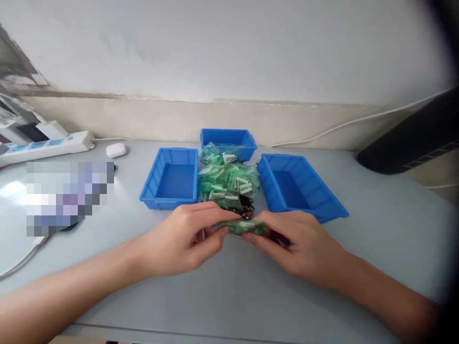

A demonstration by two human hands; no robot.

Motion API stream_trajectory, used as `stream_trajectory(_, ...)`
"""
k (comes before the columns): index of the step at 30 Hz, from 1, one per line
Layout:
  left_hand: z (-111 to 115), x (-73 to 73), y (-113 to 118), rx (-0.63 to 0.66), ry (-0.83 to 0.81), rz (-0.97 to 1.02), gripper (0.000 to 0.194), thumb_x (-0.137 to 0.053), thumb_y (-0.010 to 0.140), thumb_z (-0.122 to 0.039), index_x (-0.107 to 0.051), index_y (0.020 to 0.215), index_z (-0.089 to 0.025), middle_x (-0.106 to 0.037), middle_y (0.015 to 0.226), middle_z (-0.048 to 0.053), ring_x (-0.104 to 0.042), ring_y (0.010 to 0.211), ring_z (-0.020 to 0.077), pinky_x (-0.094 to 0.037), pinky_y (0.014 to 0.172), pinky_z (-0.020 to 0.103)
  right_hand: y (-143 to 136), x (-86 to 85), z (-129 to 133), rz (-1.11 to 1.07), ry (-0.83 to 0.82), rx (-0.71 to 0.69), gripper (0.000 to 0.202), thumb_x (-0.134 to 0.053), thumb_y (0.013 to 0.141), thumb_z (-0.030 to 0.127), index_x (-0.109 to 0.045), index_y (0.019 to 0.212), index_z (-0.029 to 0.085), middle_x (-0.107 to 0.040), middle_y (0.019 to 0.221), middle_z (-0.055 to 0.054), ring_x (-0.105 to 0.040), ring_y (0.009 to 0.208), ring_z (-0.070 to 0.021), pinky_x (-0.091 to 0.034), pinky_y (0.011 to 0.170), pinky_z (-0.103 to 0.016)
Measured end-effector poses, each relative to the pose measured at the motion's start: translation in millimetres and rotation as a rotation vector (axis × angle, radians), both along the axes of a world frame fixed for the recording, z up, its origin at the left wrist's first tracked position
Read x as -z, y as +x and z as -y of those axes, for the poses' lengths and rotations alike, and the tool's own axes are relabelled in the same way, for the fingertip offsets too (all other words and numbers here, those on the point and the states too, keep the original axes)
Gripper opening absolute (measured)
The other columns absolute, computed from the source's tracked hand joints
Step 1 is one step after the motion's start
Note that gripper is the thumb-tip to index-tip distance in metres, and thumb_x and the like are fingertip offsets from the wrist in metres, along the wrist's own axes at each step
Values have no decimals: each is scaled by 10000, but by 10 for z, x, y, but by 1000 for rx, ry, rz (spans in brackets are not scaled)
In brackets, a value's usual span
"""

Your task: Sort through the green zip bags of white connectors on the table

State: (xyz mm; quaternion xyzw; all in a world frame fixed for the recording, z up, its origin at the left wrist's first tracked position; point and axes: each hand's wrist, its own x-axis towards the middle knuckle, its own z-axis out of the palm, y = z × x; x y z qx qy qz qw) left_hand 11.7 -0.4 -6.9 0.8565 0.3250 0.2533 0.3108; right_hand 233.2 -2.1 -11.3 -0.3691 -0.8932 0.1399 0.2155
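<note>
Softly and fairly evenly lit, with gentle shade inside the right-hand blue bin (311, 186) and white glare on the far left of the table (12, 187). Bright with small highlights on the green plastic bags (229, 174), yet smudged at the green packet (242, 228) between the fingers (211, 244). Stretched by wide-angle distortion toward the sides, tilting the black cylinder (405, 143) outward; covered by coarse pixelation at left; darkened by an out-of-focus black smear along the right edge, over the right forearm (387, 286).

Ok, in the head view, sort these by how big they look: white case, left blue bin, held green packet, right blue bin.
1. Right blue bin
2. Left blue bin
3. Green packet, partly covered
4. White case
</note>
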Motion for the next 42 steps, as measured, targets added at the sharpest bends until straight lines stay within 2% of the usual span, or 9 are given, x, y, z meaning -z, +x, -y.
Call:
stream_trajectory(10,5,3,15,-25,43,1,308,-463,825,-92,-571,1102,-172,-656,835,-8,-557,621,78,-423,557,157,6,-11,-6,25,19,-15,174,-482,882,257,-562,744,188,-485,515,46,-459,448,-102,-303,462,-224)
stream_trajectory(21,7,16,4,-23,87,-25,324,-460,826,-92,-559,1120,-188,-661,816,-14,-575,612,80,-442,582,159,13,0,-11,28,-2,-19,175,-475,886,250,-574,757,186,-495,525,42,-464,456,-103,-299,469,-224)
stream_trajectory(28,-11,18,-19,5,111,-65,343,-453,820,-82,-544,1134,-185,-658,803,-14,-599,656,96,-447,617,171,22,-4,-13,38,-4,-39,202,-463,895,257,-568,739,186,-509,533,36,-490,477,-109,-309,478,-230)
stream_trajectory(33,-22,15,-15,24,103,-82,330,-451,829,-97,-541,1131,-194,-676,912,7,-630,741,119,-461,650,185,17,13,-28,51,22,-68,251,-446,907,268,-554,695,186,-542,551,24,-524,507,-117,-330,501,-235)
stream_trajectory(42,-33,33,-19,33,85,-101,341,-445,839,-103,-532,1156,-194,-670,1015,13,-638,860,144,-472,720,214,42,18,-20,113,-14,-62,167,-451,881,231,-571,772,191,-561,579,16,-538,539,-131,-348,515,-239)
